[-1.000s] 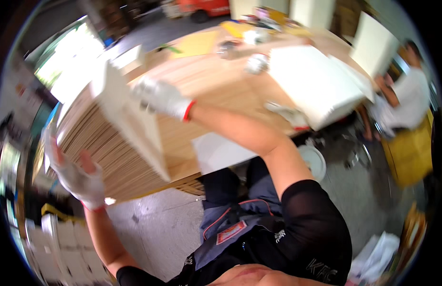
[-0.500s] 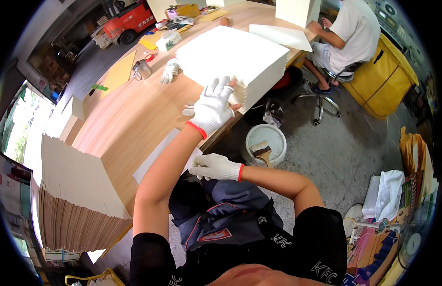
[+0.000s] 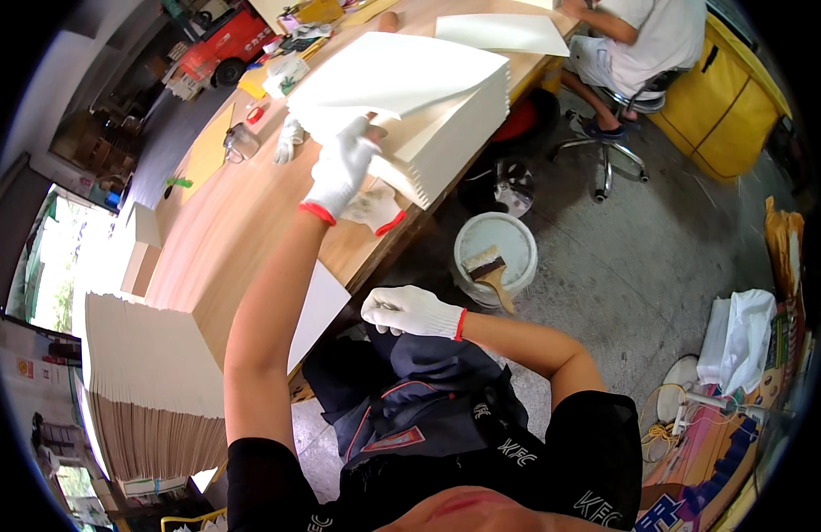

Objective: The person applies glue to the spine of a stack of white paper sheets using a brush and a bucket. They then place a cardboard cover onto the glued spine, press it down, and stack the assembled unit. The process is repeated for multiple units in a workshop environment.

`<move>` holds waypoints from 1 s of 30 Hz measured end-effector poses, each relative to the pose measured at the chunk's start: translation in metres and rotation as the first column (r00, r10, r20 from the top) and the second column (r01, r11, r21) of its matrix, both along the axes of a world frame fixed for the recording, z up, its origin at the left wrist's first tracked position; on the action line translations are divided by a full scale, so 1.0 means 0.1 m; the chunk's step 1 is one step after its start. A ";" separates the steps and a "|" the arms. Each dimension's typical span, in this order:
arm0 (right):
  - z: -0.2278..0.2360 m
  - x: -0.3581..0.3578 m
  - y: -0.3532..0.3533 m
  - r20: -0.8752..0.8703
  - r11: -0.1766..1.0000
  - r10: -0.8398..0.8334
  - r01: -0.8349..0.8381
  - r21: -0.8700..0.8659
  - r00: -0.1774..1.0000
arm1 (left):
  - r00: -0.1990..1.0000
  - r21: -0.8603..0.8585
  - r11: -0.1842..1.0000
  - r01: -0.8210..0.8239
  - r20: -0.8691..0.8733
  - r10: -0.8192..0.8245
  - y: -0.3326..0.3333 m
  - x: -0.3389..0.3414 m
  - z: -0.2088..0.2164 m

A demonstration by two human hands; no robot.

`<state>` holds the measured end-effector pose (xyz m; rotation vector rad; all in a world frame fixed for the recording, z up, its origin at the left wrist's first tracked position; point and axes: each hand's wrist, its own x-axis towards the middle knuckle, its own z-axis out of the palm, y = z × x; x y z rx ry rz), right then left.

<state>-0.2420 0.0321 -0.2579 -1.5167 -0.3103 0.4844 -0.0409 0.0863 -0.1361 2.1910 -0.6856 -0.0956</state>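
A thick stack of large white sheets (image 3: pixel 468 120) lies on the wooden table (image 3: pixel 215 239). My left hand (image 3: pixel 342 164), in a white knit glove with bare fingertips, is closed on the near edge of the top sheet (image 3: pixel 392 71). That sheet bends up at its near right corner and bares the cream layer below. A loose white glove (image 3: pixel 375 208) with a red cuff lies under my left wrist. Above my lap, beside the table edge, my gloved right hand (image 3: pixel 412 310) has its fingers curled in; whatever they hold, if anything, is hidden.
A white bucket (image 3: pixel 468 226) with a wide brush (image 3: pixel 492 273) across it stands on the floor. Left is a tall board stack (image 3: pixel 153 355); a white sheet (image 3: pixel 320 306) lies at the table edge. A metal jug (image 3: pixel 241 142) stands farther back. A seated person (image 3: pixel 649 44) works at far right.
My left hand has drawn back left with the top sheet's near edge, which now lifts off the stack. My right hand has barely moved. The whole view has shifted a little.
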 end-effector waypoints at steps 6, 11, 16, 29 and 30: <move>-0.03 -0.05 -0.16 -0.023 0.997 -0.075 0.075 -0.003 0.997 | 0.600 -0.430 0.622 -0.654 -0.796 0.081 -0.65 0.17 0.05; -0.21 -0.17 -0.07 -0.069 0.993 -0.106 0.110 0.053 0.992 | 0.496 -0.559 0.392 -0.731 -0.829 -0.258 -0.52 0.27 0.05; -0.08 -0.05 -0.03 -0.178 0.989 -0.108 0.124 0.086 0.978 | 0.638 -0.736 0.327 -0.593 -0.677 -0.366 0.41 0.06 0.18; 0.34 1.87 0.67 -0.131 0.986 -0.127 0.111 -0.123 0.983 | 0.566 -0.277 0.609 -0.744 -0.745 0.353 3.69 -1.23 -0.76; 0.39 1.88 0.77 -0.091 0.976 -0.083 0.063 -0.207 0.992 | 0.509 -0.213 0.593 -0.777 -0.766 0.392 3.79 -1.26 -0.85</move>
